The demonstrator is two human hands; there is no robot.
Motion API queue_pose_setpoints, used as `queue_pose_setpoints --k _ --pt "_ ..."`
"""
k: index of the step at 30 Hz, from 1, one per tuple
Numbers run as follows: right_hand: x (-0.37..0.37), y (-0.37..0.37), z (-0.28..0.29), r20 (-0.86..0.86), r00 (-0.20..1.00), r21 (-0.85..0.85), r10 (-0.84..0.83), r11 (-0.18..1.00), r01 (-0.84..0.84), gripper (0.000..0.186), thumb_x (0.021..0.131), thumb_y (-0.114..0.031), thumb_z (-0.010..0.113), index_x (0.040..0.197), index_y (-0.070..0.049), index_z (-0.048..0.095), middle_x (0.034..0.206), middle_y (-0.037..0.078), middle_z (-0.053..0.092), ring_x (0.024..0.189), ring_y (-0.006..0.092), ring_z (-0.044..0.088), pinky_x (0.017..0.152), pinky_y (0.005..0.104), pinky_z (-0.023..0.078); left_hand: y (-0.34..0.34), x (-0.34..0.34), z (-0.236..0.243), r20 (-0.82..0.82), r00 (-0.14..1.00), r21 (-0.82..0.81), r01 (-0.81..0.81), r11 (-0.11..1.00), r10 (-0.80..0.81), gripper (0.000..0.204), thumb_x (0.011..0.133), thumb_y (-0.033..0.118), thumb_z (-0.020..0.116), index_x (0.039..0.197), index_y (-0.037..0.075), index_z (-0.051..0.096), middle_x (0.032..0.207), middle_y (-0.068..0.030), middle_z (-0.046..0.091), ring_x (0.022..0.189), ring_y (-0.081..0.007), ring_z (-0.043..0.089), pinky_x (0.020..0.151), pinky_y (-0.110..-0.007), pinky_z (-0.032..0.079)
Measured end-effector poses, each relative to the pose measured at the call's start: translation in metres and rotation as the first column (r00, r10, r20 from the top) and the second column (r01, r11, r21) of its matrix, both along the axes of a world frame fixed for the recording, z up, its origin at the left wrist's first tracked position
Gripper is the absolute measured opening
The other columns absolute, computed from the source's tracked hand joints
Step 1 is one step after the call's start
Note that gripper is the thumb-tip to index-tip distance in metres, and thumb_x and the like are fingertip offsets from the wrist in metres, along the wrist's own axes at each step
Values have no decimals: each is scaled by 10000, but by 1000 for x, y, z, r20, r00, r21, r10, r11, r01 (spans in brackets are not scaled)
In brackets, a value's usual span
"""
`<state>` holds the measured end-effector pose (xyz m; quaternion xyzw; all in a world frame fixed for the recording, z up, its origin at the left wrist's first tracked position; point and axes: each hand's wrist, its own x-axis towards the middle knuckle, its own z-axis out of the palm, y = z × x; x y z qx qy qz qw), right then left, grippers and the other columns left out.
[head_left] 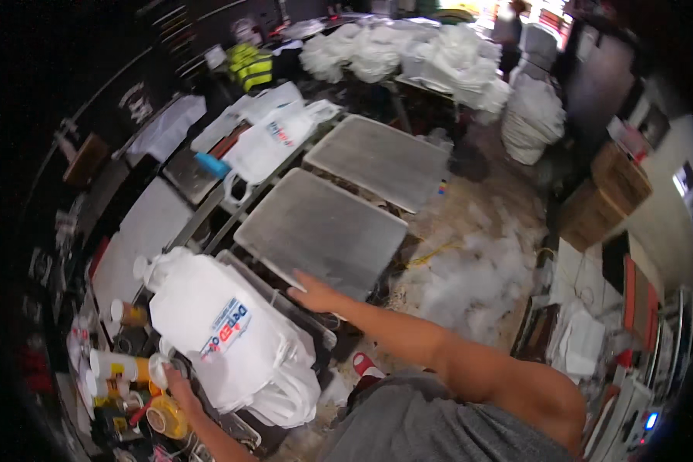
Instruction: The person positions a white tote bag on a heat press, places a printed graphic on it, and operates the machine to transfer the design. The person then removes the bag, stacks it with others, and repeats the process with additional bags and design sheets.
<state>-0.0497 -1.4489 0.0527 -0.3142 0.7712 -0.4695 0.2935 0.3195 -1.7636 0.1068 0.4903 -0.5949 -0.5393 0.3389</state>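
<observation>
My right hand (pixel 313 293) rests flat with fingers apart on the near edge of a grey metal platen (pixel 319 227). A white bag with a red and blue print (pixel 223 331) lies on the neighbouring platen to the left, its handles hanging down. My left hand (pixel 179 383) is low at the left, fingers against a white roll-like object (pixel 159 371) beside the bag's lower edge; whether it grips it is unclear.
A second grey platen (pixel 377 158) stands farther back, and another printed white bag (pixel 273 138) lies on a platen at the back left. Jars and tape rolls (pixel 123 377) crowd the lower left. Piles of white bags (pixel 408 50) fill the back. The floor (pixel 477 262) is stained white.
</observation>
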Motion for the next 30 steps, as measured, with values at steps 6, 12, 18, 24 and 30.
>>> queue_pose_setpoints --k 6,12,18,24,30 --pt "-26 352 -228 -431 871 255 -236 894 368 526 948 -459 537 1249 -31 586 1190 252 640 1102 396 613 1008 456 464 120 -103 81 -126 965 -373 168 912 -230 583 1030 418 444 1535 146 342 1514 -120 446 1383 -300 419 1132 -453 297" --pt "202 757 -318 -21 636 935 -772 210 286 538 951 -513 511 1050 -29 723 1008 189 717 956 326 677 920 464 494 353 -227 80 -182 664 -494 575 652 -725 520 1002 83 456 1509 53 347 1289 -144 584 1168 -242 545 1007 -369 430" --pt "483 839 -290 -532 -96 579 -841 -445 683 453 932 -396 591 1016 42 671 904 233 689 752 318 700 642 450 555 614 -264 34 285 64 -290 957 -22 -956 619 988 99 518 1547 60 254 1009 -135 670 890 -225 637 855 -356 509" --pt "635 785 -301 79 -445 838 -892 -183 514 453 906 -434 617 735 -23 701 689 165 680 576 296 674 534 451 525 750 -264 -62 583 -520 240 844 -479 -624 642 938 140 581 1519 72 317 983 -214 713 904 -283 707 778 -364 538" --pt "611 731 -326 51 -487 823 -872 -240 515 435 854 -388 594 862 37 692 765 212 693 685 344 693 681 479 556 758 -315 -226 670 -735 492 547 -677 -106 581 935 291 597 1426 43 411 1086 -231 681 1047 -340 678 865 -437 539"
